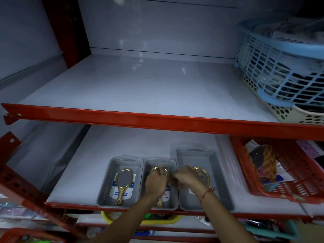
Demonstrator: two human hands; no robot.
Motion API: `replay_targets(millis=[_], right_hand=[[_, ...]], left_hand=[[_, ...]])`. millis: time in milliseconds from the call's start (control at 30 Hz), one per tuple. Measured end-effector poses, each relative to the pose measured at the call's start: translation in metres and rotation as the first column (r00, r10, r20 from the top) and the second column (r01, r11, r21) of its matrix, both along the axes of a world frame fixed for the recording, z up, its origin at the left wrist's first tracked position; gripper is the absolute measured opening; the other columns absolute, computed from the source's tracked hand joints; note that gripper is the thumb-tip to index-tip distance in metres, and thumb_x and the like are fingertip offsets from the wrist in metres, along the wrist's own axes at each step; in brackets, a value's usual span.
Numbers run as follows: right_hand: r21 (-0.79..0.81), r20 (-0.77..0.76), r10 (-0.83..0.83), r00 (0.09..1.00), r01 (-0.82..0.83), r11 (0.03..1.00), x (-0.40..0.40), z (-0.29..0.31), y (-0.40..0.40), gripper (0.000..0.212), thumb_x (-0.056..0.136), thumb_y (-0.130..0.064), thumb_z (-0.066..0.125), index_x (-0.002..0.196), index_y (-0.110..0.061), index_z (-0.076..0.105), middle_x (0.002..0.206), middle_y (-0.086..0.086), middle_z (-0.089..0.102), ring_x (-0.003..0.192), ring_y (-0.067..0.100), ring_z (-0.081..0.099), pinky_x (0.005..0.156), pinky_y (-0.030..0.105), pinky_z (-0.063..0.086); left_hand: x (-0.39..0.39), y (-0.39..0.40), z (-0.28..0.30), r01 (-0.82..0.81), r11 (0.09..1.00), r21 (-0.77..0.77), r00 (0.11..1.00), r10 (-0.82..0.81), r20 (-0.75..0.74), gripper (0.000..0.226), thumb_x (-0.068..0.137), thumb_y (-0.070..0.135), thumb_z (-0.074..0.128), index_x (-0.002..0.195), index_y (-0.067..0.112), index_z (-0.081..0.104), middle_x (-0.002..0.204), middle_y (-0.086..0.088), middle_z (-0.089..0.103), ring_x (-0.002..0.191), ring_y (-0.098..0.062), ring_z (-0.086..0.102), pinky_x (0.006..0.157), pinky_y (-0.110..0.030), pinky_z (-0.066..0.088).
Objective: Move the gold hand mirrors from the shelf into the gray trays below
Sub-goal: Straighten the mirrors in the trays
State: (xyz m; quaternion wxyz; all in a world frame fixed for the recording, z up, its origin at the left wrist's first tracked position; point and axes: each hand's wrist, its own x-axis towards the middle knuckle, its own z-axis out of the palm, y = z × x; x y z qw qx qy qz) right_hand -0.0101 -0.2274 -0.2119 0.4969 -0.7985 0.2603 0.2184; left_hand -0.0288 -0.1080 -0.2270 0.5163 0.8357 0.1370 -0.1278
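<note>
Three gray trays stand side by side on the lower shelf. The left tray [105,188] holds one gold hand mirror [123,181] lying flat, handle toward me. Over the middle tray [174,199], my left hand [156,183] is closed on a second gold mirror [159,170] whose handle tip shows below my wrist. My right hand [188,178] holds a third gold mirror [201,173] tilted inside the right tray [220,181]. The two hands almost touch above the wall between those trays.
The upper white shelf [140,88] with its red front lip carries a blue basket [284,67] stacked on a cream one at the right. A red basket [287,174] of goods sits right of the trays. A yellow bin [108,217] shows on the level below.
</note>
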Motion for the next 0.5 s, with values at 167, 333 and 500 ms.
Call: replay_targets(millis=[167, 333, 500], right_hand=[[-0.179, 0.126, -0.088, 0.988, 0.11, 0.978, -0.005, 0.001, -0.062, 0.019, 0.075, -0.008, 0.058, 0.063, -0.004, 0.073, 0.067, 0.011, 0.074, 0.066, 0.019, 0.073, 0.058, 0.024, 0.054], [-0.384, -0.019, -0.019, 1.0, 0.01, 0.923, -0.037, -0.015, -0.09, 0.023, 0.088, -0.018, 0.052, 0.069, -0.005, 0.055, 0.092, 0.016, 0.071, 0.092, 0.029, 0.067, 0.069, 0.03, 0.054], [-0.312, -0.075, -0.05, 0.996, 0.024, 0.95, -0.049, -0.023, -0.093, 0.034, 0.084, -0.013, 0.059, 0.052, -0.012, 0.048, 0.053, 0.0, 0.053, 0.055, 0.016, 0.057, 0.04, 0.018, 0.038]], left_hand=[[0.002, -0.046, -0.01, 0.164, 0.926, -0.34, 0.958, -0.232, -0.17, 0.029, 0.103, 0.018, 0.037, 0.099, 0.005, 0.063, 0.115, -0.027, 0.069, 0.097, -0.038, 0.068, 0.089, -0.039, 0.053], [-0.009, -0.079, -0.028, 0.129, 0.944, -0.304, 0.9, -0.24, -0.364, 0.044, 0.103, 0.031, 0.037, 0.131, -0.001, 0.051, 0.117, -0.018, 0.063, 0.098, -0.029, 0.065, 0.104, -0.043, 0.052], [-0.016, -0.093, -0.035, 0.168, 0.946, -0.278, 0.894, -0.265, -0.361, 0.046, 0.104, 0.032, 0.028, 0.139, 0.008, 0.047, 0.138, -0.019, 0.055, 0.126, -0.033, 0.054, 0.112, -0.042, 0.043]])
